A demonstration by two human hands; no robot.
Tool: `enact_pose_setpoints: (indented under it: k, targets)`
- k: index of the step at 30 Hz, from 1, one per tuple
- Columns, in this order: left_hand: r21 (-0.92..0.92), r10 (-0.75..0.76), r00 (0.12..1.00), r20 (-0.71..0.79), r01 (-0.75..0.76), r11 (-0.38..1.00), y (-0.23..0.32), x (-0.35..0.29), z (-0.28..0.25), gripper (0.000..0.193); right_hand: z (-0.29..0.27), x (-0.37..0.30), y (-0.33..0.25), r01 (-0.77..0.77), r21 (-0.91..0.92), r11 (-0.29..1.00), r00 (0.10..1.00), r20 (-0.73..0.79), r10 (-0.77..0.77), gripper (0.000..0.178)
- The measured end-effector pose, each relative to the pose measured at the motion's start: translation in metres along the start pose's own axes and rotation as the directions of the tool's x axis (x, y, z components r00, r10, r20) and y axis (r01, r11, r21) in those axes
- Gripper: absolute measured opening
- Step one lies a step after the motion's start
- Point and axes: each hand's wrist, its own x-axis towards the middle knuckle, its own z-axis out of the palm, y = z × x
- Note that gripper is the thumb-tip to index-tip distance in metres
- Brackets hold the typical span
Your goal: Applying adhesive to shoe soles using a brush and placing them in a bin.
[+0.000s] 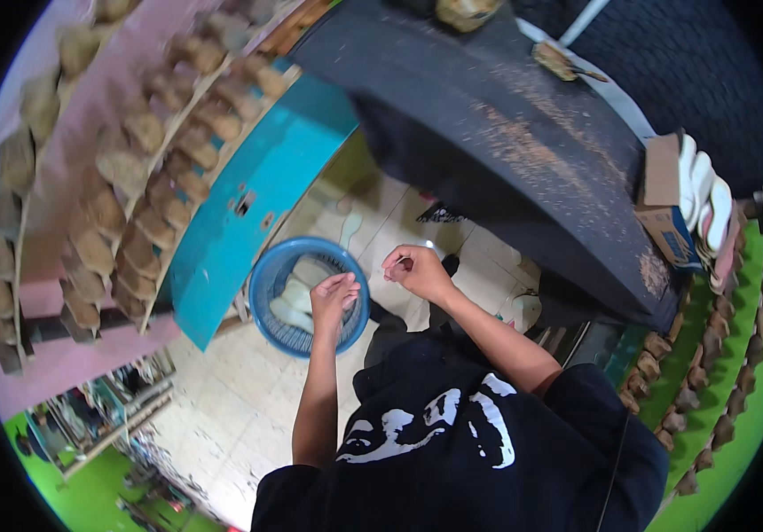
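Your left hand (334, 300) hovers over a blue basket (259, 306) of pale pieces (289, 312), your right hand (420, 274) near. Fingers curl on both; whether they grasp anything is unclear.

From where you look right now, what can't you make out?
Head view: whether the left hand or right hand pinches anything; too small and blurred.
Head view: most of the blue basket's floor, covered by pale pieces.
Head view: the tan object's far side, cut off by the top edge.
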Motion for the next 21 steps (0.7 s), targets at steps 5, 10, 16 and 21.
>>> enact_pose_setpoints:
  k: [5,10,16,21]
  targets:
    - [0.061,0.056,0.991,0.123,-0.064,0.996,0.044,0.023,0.101,0.029,-0.082,-0.022,-0.028,0.161,0.077,0.984,0.976,-0.161,-0.147,0.009]
    - [0.082,0.156,0.924,0.349,-0.196,0.977,0.068,0.034,0.216,0.03,-0.167,-0.032,-0.047,0.255,-0.131,0.958,0.903,-0.321,-0.284,0.011]
    - [0.189,0.213,0.836,0.506,-0.349,0.918,0.079,0.048,0.313,0.029,-0.249,-0.034,-0.046,0.212,-0.178,0.961,0.841,-0.468,-0.272,0.01]
    - [0.286,0.202,0.767,0.609,-0.449,0.846,0.09,0.07,0.35,0.027,-0.285,-0.022,-0.026,0.192,-0.12,0.974,0.797,-0.56,-0.226,0.01]
